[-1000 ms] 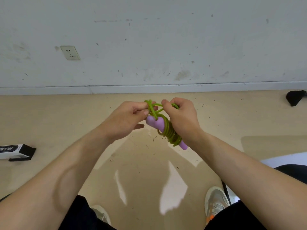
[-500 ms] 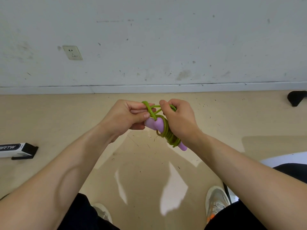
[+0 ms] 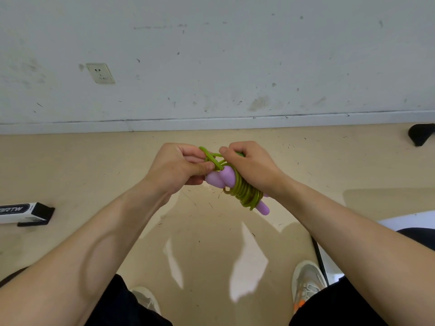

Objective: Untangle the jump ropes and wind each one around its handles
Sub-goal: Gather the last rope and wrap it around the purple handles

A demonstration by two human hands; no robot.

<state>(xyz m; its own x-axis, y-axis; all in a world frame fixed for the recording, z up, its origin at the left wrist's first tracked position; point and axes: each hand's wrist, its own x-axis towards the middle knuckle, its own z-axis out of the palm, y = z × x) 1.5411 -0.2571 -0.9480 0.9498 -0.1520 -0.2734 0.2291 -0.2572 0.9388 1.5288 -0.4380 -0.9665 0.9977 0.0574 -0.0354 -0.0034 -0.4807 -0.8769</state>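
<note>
While the right hand (image 3: 249,165) clenches the purple handles (image 3: 222,178) with green rope (image 3: 244,194) coiled around them, held above the floor, the left hand (image 3: 179,167) pinches the loose end loop (nearly finished, I'd say); better tuck it snugly under a coil.

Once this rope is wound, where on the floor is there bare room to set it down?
The floor is bare between the forearms, from the shoes to the wall, and between the left forearm and the black-and-white box. The right side is crowded: a white sheet, a black object.
</note>
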